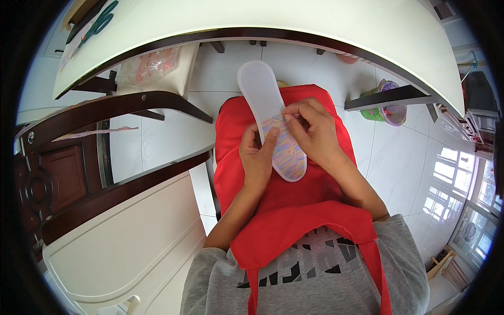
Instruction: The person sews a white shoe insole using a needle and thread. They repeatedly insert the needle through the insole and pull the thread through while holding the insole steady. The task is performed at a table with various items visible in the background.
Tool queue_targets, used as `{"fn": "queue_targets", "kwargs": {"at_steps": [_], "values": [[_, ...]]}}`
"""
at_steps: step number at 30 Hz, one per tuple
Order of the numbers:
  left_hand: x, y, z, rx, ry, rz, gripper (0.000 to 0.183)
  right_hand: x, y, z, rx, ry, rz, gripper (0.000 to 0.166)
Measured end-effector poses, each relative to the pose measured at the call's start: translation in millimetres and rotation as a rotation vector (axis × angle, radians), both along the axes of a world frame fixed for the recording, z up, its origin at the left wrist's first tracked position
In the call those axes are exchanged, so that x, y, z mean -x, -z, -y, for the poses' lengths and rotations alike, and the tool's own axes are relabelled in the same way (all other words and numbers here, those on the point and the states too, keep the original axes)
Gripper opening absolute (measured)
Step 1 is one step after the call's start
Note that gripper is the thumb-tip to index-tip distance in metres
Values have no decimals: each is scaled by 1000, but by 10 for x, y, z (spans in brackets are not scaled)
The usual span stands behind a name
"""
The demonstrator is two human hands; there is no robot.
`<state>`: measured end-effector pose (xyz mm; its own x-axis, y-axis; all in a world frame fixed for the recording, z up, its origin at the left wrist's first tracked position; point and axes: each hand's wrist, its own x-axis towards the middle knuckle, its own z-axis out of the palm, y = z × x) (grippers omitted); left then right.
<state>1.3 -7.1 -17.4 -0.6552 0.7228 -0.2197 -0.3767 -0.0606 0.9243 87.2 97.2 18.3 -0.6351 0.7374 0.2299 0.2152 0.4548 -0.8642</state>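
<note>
A white mesh insole (260,84) lies slanted over my lap, its lower half covered with pastel multicoloured stitching. My left hand (258,153) grips the insole's left edge, with the thumb on top of the stitched part and the fingers behind it. At the right edge, near where the stitching ends, my right hand (311,130) has thumb and forefinger pinched together; whether a needle or thread is between them is too small to tell. A loose bit of thread rests on the stitched part. Beneath the insole spreads a red apron (315,185).
A white table (275,15) with a dark edge curves across the top, with green-handled scissors (100,23) at its left. A chair seat (185,71) holds a clear plastic bag (151,65). Pastel yarn (98,133) hangs by a dark wooden chair arm (118,100). A bin (372,112) stands right.
</note>
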Motion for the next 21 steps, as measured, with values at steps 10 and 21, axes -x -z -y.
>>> {"fn": "queue_targets", "kwargs": {"at_steps": [10,21], "values": [[-6,-14,-6,11,-7,-2,14,0,-7,14,-172,-16,26,17],[-23,16,17,138,58,-408,16,40,-171,59,-352,-99,293,11]]}}
